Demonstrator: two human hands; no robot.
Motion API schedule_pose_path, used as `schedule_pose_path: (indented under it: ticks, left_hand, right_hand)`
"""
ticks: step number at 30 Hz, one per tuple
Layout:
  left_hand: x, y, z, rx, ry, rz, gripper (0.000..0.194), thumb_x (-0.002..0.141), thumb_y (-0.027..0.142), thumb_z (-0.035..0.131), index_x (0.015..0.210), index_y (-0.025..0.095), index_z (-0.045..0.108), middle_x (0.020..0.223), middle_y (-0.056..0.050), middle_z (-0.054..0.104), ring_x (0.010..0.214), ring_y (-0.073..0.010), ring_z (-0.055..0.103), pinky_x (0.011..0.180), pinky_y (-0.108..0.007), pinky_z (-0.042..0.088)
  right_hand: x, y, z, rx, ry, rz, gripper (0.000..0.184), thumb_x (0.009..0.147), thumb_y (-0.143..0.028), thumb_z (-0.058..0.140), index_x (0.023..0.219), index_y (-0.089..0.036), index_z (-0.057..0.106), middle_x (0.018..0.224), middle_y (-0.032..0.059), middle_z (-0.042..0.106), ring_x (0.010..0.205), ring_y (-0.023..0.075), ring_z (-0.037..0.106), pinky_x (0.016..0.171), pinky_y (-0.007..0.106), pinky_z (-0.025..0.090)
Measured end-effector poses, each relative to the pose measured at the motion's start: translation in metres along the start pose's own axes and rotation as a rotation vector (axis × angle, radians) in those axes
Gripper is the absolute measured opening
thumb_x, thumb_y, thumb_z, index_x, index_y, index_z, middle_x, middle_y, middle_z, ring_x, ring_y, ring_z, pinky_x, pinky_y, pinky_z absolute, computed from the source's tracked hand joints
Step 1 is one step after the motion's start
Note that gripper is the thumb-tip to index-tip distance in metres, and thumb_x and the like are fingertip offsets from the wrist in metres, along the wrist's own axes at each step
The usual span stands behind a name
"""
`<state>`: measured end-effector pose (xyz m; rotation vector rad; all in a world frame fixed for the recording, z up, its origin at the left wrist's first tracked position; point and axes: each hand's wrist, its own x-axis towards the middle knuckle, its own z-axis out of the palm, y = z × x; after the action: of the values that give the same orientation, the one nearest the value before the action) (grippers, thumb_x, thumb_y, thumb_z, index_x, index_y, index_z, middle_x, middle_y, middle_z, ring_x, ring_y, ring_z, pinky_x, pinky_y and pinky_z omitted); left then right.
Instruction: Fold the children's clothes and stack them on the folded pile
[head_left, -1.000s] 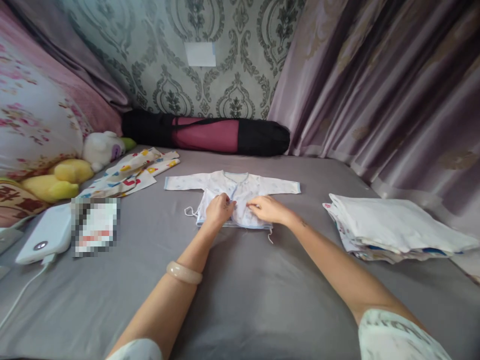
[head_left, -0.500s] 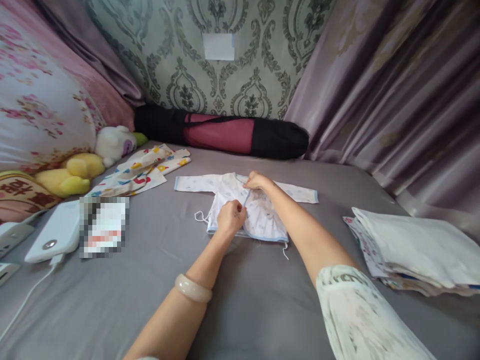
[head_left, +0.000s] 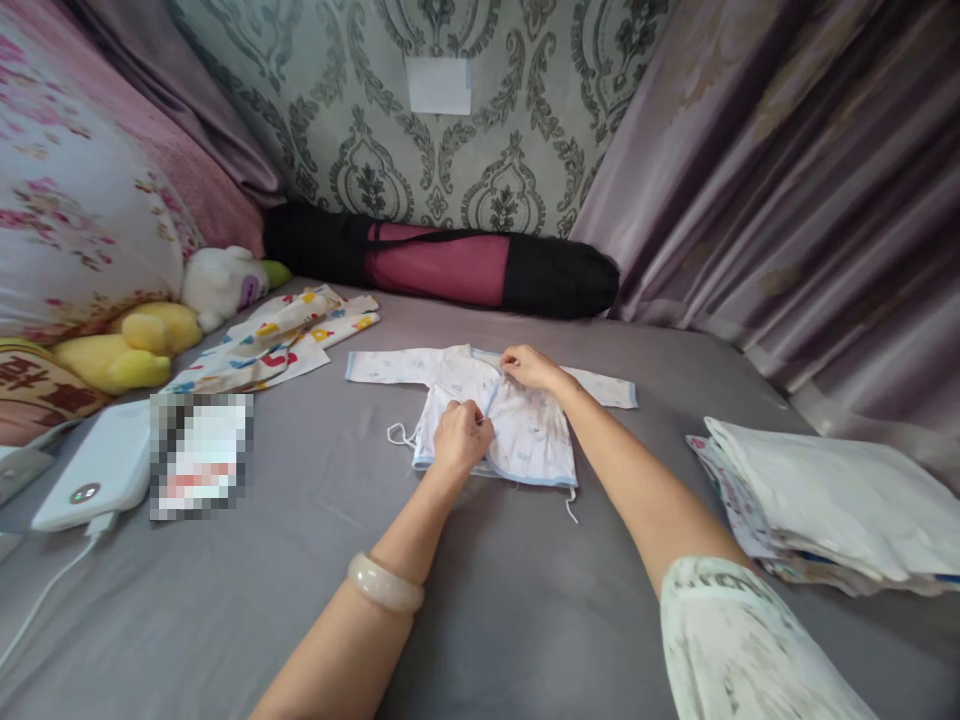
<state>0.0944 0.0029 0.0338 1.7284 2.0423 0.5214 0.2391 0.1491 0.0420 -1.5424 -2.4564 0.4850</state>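
Observation:
A small white baby shirt (head_left: 529, 435) with blue edging and a faint print lies spread on the grey bed sheet (head_left: 300, 600), its sleeves stretched out to both sides. White tie strings trail from its left side and its lower right corner. My left hand (head_left: 463, 438) is closed on the front of the shirt near its middle, the fingertips partly hidden behind the knuckles. Up by the neckline, right of centre, my right hand (head_left: 529, 367) pinches the blue-trimmed edge of the cloth.
Folded white cloths (head_left: 832, 490) are stacked at the right. To the left lie a patterned garment (head_left: 277, 335), a white power bank (head_left: 97, 470) with a cable, a blurred-out packet (head_left: 202, 455) and plush toys (head_left: 217, 285). A long black-and-red bag (head_left: 442, 265) lies along the wall.
My right hand has shifted slightly to the right along the neckline. My left hand stays almost in place on the shirt front, and the view has moved a little.

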Motion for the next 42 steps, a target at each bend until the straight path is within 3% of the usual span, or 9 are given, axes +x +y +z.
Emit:
schedule_pose_path:
  ticks: [6,14,21,28,32,35,38,42]
  left_hand:
    - [-0.003,0.001,-0.004,0.017,-0.02,0.01,0.018,0.086,0.028,0.054,0.093,0.018,0.066,0.102,-0.011,0.063,0.094,-0.0212,0.063,0.08,-0.029,0.046]
    - [-0.002,-0.002,-0.002,0.003,-0.011,0.033,0.016,0.084,0.029,0.056,0.093,0.019,0.066,0.102,-0.01,0.062,0.092,-0.0209,0.063,0.077,-0.028,0.046]
    - [0.001,-0.003,0.002,0.01,0.022,0.031,0.017,0.087,0.029,0.051,0.089,0.018,0.065,0.098,-0.01,0.064,0.09,-0.0212,0.063,0.076,-0.029,0.045]
    - [0.003,-0.006,0.007,0.018,0.046,0.048,0.017,0.087,0.028,0.05,0.089,0.018,0.064,0.097,-0.01,0.064,0.09,-0.0215,0.063,0.075,-0.029,0.044]
    - [0.003,-0.007,0.008,0.035,0.048,0.049,0.016,0.087,0.026,0.05,0.089,0.017,0.063,0.097,-0.01,0.064,0.09,-0.0207,0.063,0.076,-0.028,0.044]
    - [0.004,-0.009,0.009,0.052,0.054,0.073,0.015,0.088,0.024,0.049,0.09,0.017,0.062,0.095,-0.01,0.064,0.092,-0.0206,0.062,0.079,-0.028,0.044]
    - [0.003,-0.01,0.009,0.061,0.057,0.098,0.014,0.089,0.022,0.048,0.094,0.016,0.06,0.096,-0.011,0.064,0.095,-0.0207,0.062,0.081,-0.028,0.044]
    - [0.0,-0.01,0.006,0.017,0.066,0.119,0.023,0.089,0.019,0.047,0.111,0.015,0.052,0.099,-0.011,0.064,0.097,-0.021,0.061,0.082,-0.029,0.045]
  right_hand:
    - [-0.009,0.009,0.005,-0.122,-0.085,-0.096,0.024,0.086,-0.016,0.057,0.109,-0.02,0.065,0.112,0.0063,0.066,0.102,0.0168,0.061,0.088,0.023,0.043]
    - [-0.013,0.001,-0.001,-0.208,-0.12,-0.033,0.014,0.082,-0.019,0.059,0.095,-0.02,0.063,0.107,0.0077,0.061,0.093,0.0191,0.06,0.078,0.024,0.043]
    - [-0.013,0.002,0.007,-0.034,0.035,0.015,0.021,0.08,-0.015,0.052,0.097,-0.018,0.063,0.091,0.0041,0.067,0.082,0.0169,0.06,0.071,0.023,0.042]
    - [-0.015,0.0,0.016,0.016,0.046,0.024,0.023,0.08,-0.019,0.054,0.098,-0.017,0.067,0.104,0.0075,0.067,0.102,0.0192,0.059,0.088,0.025,0.042]
    - [-0.02,-0.009,0.023,-0.014,0.084,0.132,0.024,0.084,-0.026,0.052,0.102,-0.017,0.065,0.111,0.0103,0.062,0.107,0.0224,0.058,0.091,0.029,0.043]
    - [-0.027,-0.021,0.035,-0.054,0.221,0.238,0.038,0.085,-0.03,0.051,0.119,-0.014,0.055,0.124,0.0156,0.052,0.109,0.0265,0.057,0.09,0.034,0.045]
    - [-0.034,-0.031,0.048,-0.126,0.393,0.243,0.05,0.088,-0.029,0.046,0.133,-0.008,0.041,0.138,0.0206,0.039,0.118,0.031,0.048,0.098,0.04,0.04]
    - [-0.041,-0.037,0.058,-0.161,0.431,0.24,0.047,0.092,-0.03,0.039,0.13,-0.004,0.042,0.138,0.0236,0.039,0.12,0.0336,0.042,0.102,0.042,0.034]
